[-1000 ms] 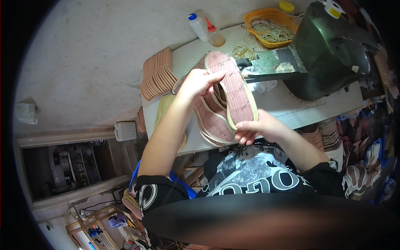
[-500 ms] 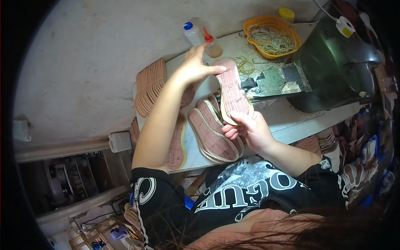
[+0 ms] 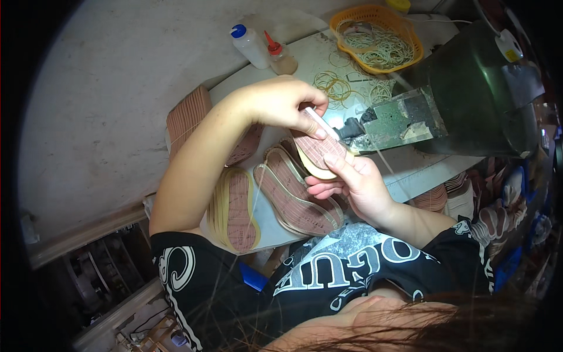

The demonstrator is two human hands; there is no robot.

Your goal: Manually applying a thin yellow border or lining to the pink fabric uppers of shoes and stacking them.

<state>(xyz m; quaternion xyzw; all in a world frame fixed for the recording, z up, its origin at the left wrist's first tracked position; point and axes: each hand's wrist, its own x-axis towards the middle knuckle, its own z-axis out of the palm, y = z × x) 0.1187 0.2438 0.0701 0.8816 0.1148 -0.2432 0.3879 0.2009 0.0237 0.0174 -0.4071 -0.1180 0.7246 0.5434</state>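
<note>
My left hand point(image 3: 285, 104) and my right hand point(image 3: 352, 183) both grip one reddish-brown shoe sole point(image 3: 316, 154) with a pale rim. They hold it tilted against the nose of a dark green machine point(image 3: 469, 100). The left hand pinches the sole's upper edge, where a thin white strip shows under the fingers. The right hand supports the sole from below. Under the hands, more soles point(image 3: 299, 196) lie flat on the white table point(image 3: 410, 173).
Stacks of soles sit at the table's left point(image 3: 187, 117) and front edge point(image 3: 234, 208). An orange basket of rubber bands point(image 3: 375, 35) and two squeeze bottles point(image 3: 264, 50) stand at the back. Loose rubber bands point(image 3: 334, 85) lie between them. More soles point(image 3: 434, 196) are piled at right.
The head has leaned in closer. Both hands have drawn together on the sole, now held shorter and pressed nearer the machine's nose.
</note>
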